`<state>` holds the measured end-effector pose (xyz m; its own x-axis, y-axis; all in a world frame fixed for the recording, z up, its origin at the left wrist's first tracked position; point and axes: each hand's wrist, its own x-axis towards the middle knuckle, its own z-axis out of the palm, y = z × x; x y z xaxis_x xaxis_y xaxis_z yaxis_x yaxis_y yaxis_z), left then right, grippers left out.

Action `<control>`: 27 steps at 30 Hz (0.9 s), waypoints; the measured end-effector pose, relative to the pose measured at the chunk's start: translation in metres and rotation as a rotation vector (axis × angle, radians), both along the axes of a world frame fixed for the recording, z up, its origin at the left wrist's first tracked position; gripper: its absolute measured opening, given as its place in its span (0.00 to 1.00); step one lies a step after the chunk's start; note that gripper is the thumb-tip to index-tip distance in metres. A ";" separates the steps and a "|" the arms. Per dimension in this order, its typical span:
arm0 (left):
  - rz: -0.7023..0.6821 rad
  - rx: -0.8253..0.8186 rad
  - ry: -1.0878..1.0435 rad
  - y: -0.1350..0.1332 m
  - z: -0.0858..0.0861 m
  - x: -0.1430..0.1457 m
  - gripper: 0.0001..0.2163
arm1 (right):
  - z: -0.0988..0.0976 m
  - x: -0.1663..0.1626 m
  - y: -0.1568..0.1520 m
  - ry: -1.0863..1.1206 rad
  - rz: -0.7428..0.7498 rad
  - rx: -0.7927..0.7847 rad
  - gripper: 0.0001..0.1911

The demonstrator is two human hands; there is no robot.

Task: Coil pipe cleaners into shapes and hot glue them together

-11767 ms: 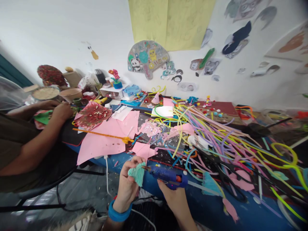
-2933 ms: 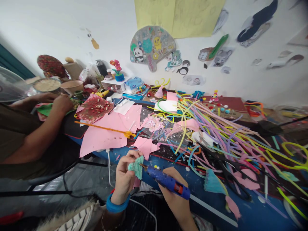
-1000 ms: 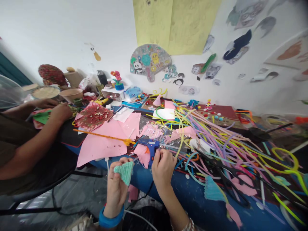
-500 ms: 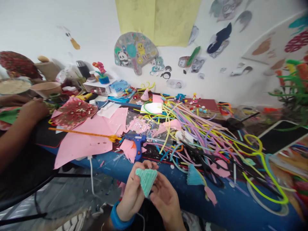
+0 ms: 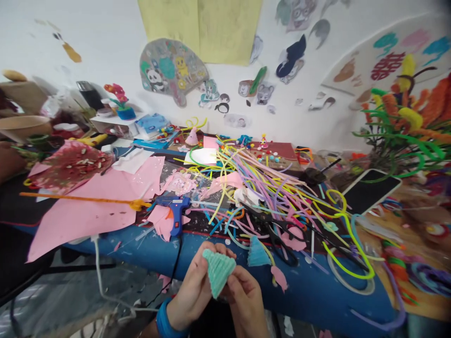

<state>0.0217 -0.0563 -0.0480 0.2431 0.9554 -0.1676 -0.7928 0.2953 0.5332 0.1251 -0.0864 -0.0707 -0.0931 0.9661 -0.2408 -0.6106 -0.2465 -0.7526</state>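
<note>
1. Teal cone [image 5: 218, 276] likely wants a light, even pinch, so its ribs are not crushed.
2. Left hand [image 5: 190, 295] and right hand [image 5: 246, 301] both curl closed on its sides, lower centre of the frame, before the table [image 5: 310, 293] edge.
3. It looks fuzzy and ribbed, wide end up, tip down.

A white wall [image 5: 105, 33] rises behind the surface [image 5: 317, 300], whose front edge is blue. Two pale yellow paper sheets [image 5: 200, 23] hang high on the wall, with a fan-shaped sticker board [image 5: 169, 70] below them and cartoon cutouts [image 5: 292, 51] to their right. The floor [image 5: 63, 295] underneath is grey and glossy. The light is bright and even.
</note>
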 end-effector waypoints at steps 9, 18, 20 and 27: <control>-0.069 0.137 0.093 0.004 -0.010 0.016 0.15 | -0.006 0.021 -0.002 -0.039 -0.041 -0.059 0.12; -0.054 0.530 0.967 0.011 -0.023 0.007 0.32 | -0.035 0.088 -0.008 -0.248 -0.418 -0.083 0.13; -0.021 0.601 1.071 0.012 -0.025 0.015 0.34 | -0.036 0.096 -0.009 -0.372 -0.547 -0.059 0.13; 0.163 0.636 1.308 0.015 -0.041 0.040 0.28 | -0.015 0.075 -0.004 -0.694 -0.605 -0.029 0.14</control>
